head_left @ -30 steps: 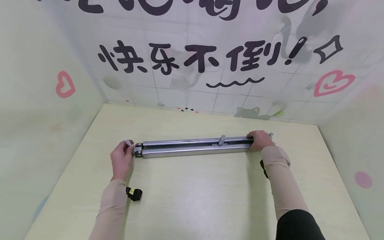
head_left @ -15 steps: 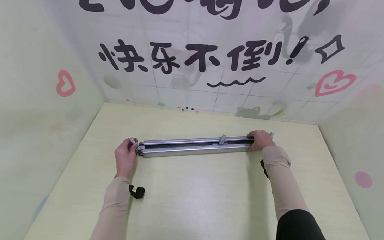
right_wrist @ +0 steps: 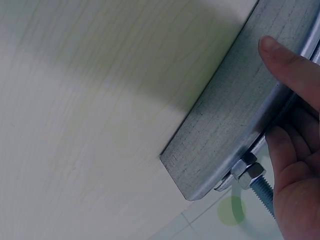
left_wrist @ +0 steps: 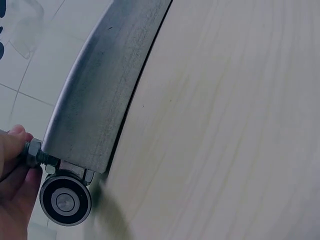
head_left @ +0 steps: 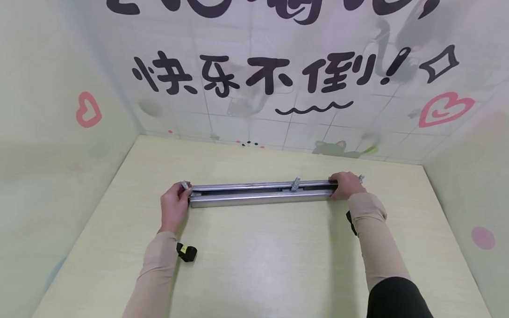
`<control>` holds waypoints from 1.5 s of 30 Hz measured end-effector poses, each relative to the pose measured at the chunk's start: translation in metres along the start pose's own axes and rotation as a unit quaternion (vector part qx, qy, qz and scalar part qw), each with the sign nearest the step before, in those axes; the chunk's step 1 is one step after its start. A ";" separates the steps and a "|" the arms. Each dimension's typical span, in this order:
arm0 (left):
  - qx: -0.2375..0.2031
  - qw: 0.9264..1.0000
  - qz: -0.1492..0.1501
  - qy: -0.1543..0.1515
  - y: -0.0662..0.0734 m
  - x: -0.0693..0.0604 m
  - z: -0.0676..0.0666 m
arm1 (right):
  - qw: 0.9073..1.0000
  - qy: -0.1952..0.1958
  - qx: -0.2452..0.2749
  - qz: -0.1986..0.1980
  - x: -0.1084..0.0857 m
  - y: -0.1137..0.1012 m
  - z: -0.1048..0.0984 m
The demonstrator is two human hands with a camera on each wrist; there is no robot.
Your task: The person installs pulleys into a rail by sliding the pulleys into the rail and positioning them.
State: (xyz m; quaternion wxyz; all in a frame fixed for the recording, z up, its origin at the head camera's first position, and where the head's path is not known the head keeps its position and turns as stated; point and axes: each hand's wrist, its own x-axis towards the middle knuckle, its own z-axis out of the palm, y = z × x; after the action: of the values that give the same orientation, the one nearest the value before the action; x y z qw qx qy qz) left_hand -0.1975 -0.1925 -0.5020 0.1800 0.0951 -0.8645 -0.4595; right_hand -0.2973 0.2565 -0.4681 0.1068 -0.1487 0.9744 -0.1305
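Observation:
A long metal channel rail (head_left: pixel 257 201) lies on the table with its slot facing up. At its left end my left hand (head_left: pixel 174 207) pinches the bolt (left_wrist: pixel 34 152) of a roller trolley. One trolley wheel (left_wrist: pixel 65 201) shows just outside the rail's end in the left wrist view; the rest of the trolley is partly hidden. My right hand (head_left: pixel 347 185) grips the rail near its right end, thumb (right_wrist: pixel 287 65) on the side wall. Another bolt (head_left: pixel 295 183) stands up from the slot. Beside my right hand a threaded bolt with nuts (right_wrist: pixel 250 172) sticks out at the rail's end.
The light wood-grain table (head_left: pixel 259 262) is bounded by a printed back wall (head_left: pixel 247 126) and side walls (head_left: pixel 472 194). The rail lies toward the back. Black wrist cameras (head_left: pixel 186 253) are strapped to both arms.
My left hand has moved right with the trolley, and its wheels, plainly visible outside the rail before, are now largely out of sight in the head view. My right hand has stayed in place.

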 end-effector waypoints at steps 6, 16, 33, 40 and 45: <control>-0.007 1.000 0.002 -0.002 -0.001 0.000 0.001 | 1.000 -0.001 -0.001 -0.005 0.000 0.000 0.000; 0.020 0.998 0.047 -0.044 -0.001 0.006 -0.013 | 1.000 -0.006 -0.001 0.001 0.001 0.002 0.001; 0.048 0.995 0.068 -0.060 0.009 0.010 -0.006 | 1.000 -0.007 0.008 0.004 0.000 0.002 0.000; 0.050 0.993 0.081 -0.067 0.015 0.011 0.000 | 1.000 -0.008 0.009 0.008 -0.002 -0.001 -0.003; 0.050 0.992 0.089 -0.075 0.017 0.012 0.005 | 1.000 -0.010 0.009 0.006 -0.001 -0.002 -0.002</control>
State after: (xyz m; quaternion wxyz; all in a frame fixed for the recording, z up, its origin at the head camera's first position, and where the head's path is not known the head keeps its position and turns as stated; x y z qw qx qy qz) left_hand -0.2099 -0.1833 -0.4880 0.1496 -0.0084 -0.9024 -0.4040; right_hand -0.2961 0.2558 -0.4651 0.1186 -0.1431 0.9730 -0.1370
